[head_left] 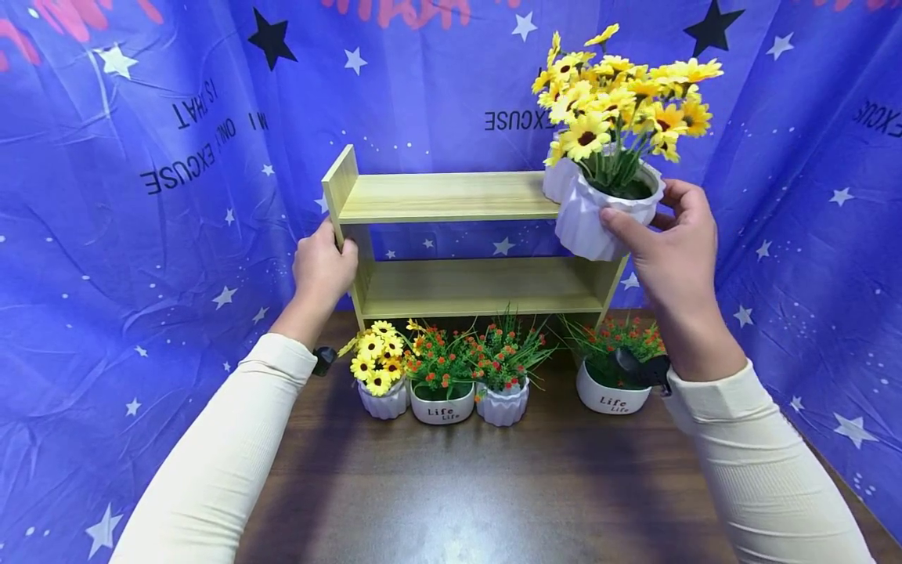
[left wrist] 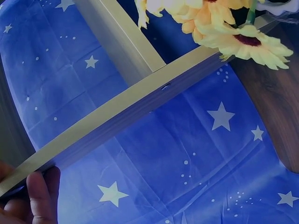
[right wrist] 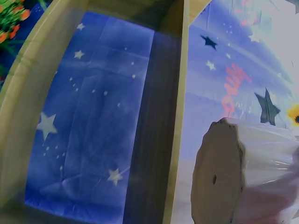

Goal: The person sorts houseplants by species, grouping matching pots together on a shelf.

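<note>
My right hand [head_left: 680, 254] holds a white fluted pot of yellow artificial daisies [head_left: 592, 223] by its rim, thumb in front, above the right end of the wooden shelf [head_left: 444, 196]. In the right wrist view the pot's base [right wrist: 216, 179] shows beside the top board. Another white pot [head_left: 557, 178] stands on that board, partly hidden behind the held one. At the other end, my left hand [head_left: 322, 266] grips the edge of the shelf's left side panel [head_left: 341, 184]. The left wrist view shows its fingers [left wrist: 39, 198] around this panel.
On the brown table [head_left: 437, 486], before the shelf, stand a daisy pot [head_left: 384, 403], a white oval "Life" pot [head_left: 442, 409] and a fluted pot with red flowers [head_left: 503, 406]. Another "Life" pot [head_left: 611, 395] sits farther right. A blue starry curtain [head_left: 176, 258] surrounds the table.
</note>
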`<state>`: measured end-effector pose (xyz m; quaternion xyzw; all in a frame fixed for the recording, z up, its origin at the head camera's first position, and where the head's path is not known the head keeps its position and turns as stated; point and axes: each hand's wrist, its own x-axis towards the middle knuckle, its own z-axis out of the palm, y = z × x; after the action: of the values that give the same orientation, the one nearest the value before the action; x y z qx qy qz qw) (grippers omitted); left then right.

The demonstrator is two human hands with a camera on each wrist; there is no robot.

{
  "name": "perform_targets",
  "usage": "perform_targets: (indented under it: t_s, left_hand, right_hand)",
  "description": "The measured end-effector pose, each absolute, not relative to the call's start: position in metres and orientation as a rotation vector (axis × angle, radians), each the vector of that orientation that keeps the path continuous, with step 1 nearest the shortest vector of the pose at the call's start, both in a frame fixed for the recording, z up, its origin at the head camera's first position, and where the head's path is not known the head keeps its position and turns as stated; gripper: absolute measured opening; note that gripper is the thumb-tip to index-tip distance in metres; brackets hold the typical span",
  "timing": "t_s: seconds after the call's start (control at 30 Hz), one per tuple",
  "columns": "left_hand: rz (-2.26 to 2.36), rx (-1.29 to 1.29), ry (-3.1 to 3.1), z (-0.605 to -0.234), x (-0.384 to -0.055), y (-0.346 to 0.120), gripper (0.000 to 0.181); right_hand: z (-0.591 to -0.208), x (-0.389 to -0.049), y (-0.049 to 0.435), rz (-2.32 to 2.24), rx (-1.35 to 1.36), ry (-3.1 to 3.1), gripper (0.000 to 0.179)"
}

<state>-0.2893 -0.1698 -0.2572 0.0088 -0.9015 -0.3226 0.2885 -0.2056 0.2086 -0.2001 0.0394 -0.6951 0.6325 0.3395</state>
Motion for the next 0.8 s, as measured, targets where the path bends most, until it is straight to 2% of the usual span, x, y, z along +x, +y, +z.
perform_targets:
  t_s: [0.43, 0.67, 0.8]
  left_hand:
    - [-0.857, 0.044, -2.415, -0.259, -0.289, -0.171, 0.025]
    - [-0.864, 0.036, -2.410, -0.258, -0.289, -0.170, 0.026]
    - [-0.858, 0.035, -2.413, -0.256, -0.290, -0.170, 0.025]
  right_hand:
    - [-0.185, -0.223, 0.163, 1.586, 0.156, -2.027, 0.062]
    - [-0.184, -0.238, 0.151, 1.637, 0.158, -2.037, 0.058]
    - [-0.177, -0.246, 0.150, 1.586, 0.118, -2.123, 0.062]
